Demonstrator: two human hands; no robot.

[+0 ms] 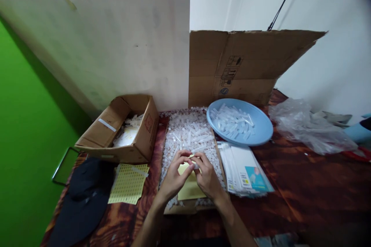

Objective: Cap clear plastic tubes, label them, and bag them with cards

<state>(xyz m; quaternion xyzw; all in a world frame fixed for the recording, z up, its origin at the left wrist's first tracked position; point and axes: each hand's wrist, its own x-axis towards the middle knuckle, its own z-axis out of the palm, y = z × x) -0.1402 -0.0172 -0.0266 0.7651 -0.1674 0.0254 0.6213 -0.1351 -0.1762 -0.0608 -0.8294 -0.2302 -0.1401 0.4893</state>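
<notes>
Above the tray of small white parts (189, 131), the left hand (173, 177) and right hand (207, 177) meet fingertip to fingertip, both pinching one small clear tube (194, 165) over a yellow sheet (189, 189).

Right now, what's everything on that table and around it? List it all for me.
small plastic tubes: many, translucent white, heaped in the tray under the hands
blue basin: one, holding more clear tubes, right of the heap
yellow sheet: one, on the heap, beneath the hands
yellow sticker sheet: one, left of the tray
cardboard box: one, brown, open, back left
printed cards: a stack, white, right of the tray
plastic bag: one, clear, crumpled, far right
black cap: one, front left
cardboard panel: one, brown, upright behind the basin
white board: one, upright, back left
left hand, right hand: fingertips together over a small piece
</notes>
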